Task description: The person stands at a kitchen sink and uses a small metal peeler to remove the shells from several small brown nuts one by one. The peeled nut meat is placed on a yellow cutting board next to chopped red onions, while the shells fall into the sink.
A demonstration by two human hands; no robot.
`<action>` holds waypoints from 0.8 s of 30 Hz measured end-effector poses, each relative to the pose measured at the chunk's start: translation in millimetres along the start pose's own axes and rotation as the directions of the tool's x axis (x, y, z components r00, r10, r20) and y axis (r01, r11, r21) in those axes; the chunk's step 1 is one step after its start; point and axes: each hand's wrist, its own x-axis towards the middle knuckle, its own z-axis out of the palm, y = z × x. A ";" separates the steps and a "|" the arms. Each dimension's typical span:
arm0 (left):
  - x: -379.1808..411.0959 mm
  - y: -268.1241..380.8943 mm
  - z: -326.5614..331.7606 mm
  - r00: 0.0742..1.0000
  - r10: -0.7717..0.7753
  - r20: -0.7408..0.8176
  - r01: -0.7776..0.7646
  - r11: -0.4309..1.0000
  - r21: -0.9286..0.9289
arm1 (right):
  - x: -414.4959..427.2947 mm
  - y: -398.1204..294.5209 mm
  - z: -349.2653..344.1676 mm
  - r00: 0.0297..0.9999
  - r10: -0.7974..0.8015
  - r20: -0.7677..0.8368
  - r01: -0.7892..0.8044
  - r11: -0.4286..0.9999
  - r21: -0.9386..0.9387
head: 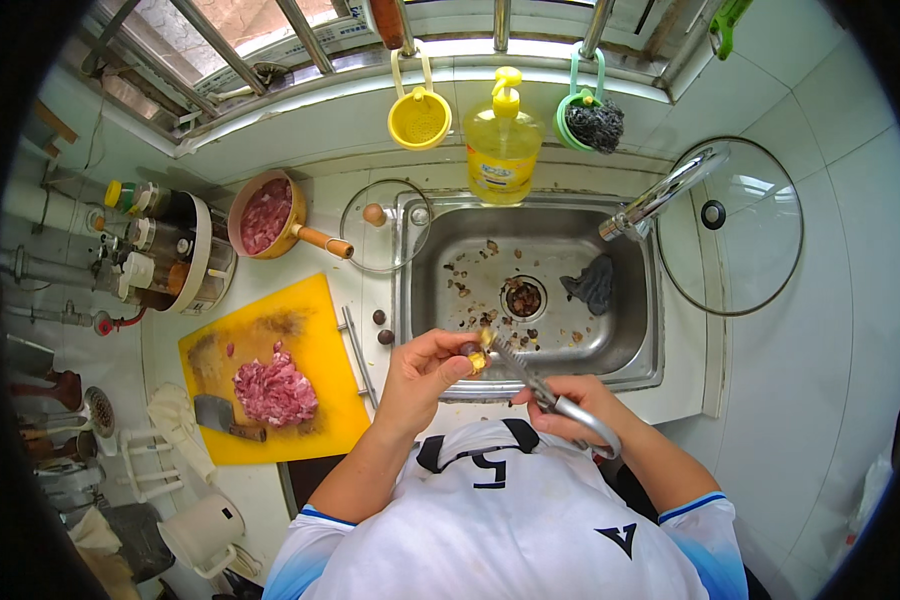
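Observation:
My left hand pinches a partly peeled chestnut between thumb and fingers, over the sink's front edge. Its dark shell shows on one side and yellow flesh on the other. In my right hand is a pair of metal kitchen scissors, with blades reaching toward the chestnut. A yellowish bit shows at the blade tips. Below lies the stainless steel sink, scattered with shell pieces, more of them heaped in the drain. Two dark round nuts rest on the counter left of the sink.
On the yellow cutting board lie sliced raw meat and a cleaver. A pan of meat, glass lids, a soap bottle, the faucet and a grey cloth surround or occupy the sink.

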 end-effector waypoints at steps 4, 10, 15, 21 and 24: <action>1.2 3.5 4.6 0.998 -0.066 0.013 0.067 0.980 -0.186 | -0.2 0.9 -10.9 0.986 0.083 -0.144 0.003 0.859 0.512; 6.6 3.9 3.3 0.996 -0.080 -0.026 0.074 0.980 -0.184 | 5.3 9.7 -17.6 0.828 -0.367 -0.424 0.042 0.795 -0.606; 6.9 -2.9 2.2 0.995 -0.062 -0.079 0.062 0.998 -0.012 | 2.4 -7.3 -12.9 0.857 -0.428 -0.286 0.023 0.586 -0.810; 8.0 -4.2 7.6 0.994 -0.027 -0.107 0.033 0.998 0.051 | 6.6 -7.2 -10.4 0.833 -0.501 -0.236 0.029 0.466 -0.884; 7.6 -0.5 11.2 0.989 -0.030 -0.144 0.047 0.993 0.112 | 7.7 -2.6 -11.2 0.828 -0.509 -0.235 0.039 0.471 -0.881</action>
